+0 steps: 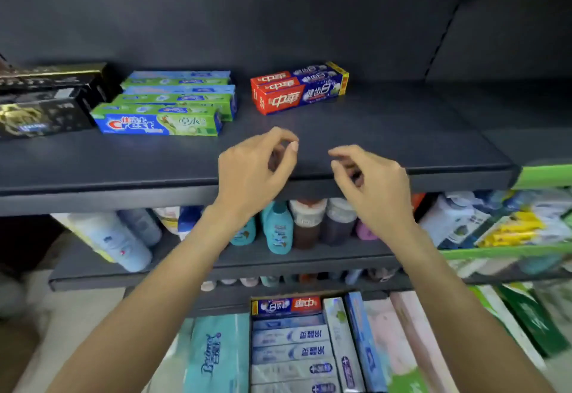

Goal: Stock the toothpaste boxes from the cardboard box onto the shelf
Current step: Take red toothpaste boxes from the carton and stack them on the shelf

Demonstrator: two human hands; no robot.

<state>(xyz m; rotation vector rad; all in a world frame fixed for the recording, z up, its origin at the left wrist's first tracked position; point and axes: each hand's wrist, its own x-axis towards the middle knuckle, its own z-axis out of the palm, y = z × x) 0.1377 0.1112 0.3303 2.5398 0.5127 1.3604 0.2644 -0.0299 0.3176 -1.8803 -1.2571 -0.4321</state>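
Red toothpaste boxes (297, 89) sitting mid-shelf (402, 132); many boxes waiting in the cardboard box (294, 349); left hand (250, 173) and right hand (371, 179) hovering empty, fingers loosely curled.

Bare shelf (387, 132) right of red boxes (298, 88)

Two bare forearms run up from the lower corners, with no sleeve, watch or band showing (nothing worn as far back from the fingers as the arms can be seen). The left hand (250, 173) and right hand (376, 183) are ungloved, ringless, with short plain nails.
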